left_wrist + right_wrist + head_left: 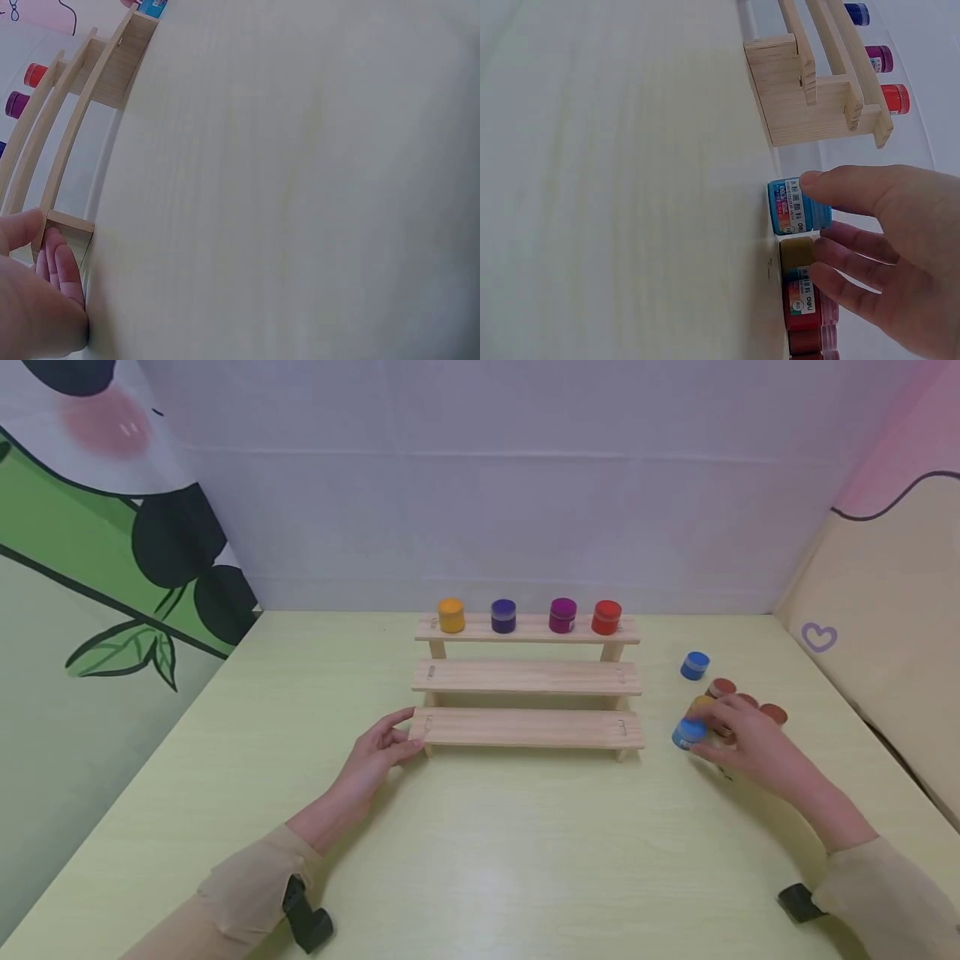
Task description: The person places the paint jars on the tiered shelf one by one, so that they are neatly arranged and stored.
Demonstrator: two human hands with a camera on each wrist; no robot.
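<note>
A three-tier wooden rack (527,727) stands on the table. My left hand (378,752) holds the left end of its lowest shelf between thumb and fingers. On the top shelf stand a yellow-orange paint jar (451,616), a dark blue jar (503,617), a purple jar (562,616) and a red jar (606,617). To the right of the rack, my right hand (750,743) pinches a light blue paint jar (791,206) near its lid. Close by its fingers are a yellowish jar (799,255) and a red jar (801,300), partly hidden in the head view.
Another blue jar (694,666) stands right of the rack, behind the hand. Brownish-red jars (773,713) are grouped beside the right hand. A pale cloth wall (525,527) rises behind the table (480,860), with printed side panels left and right.
</note>
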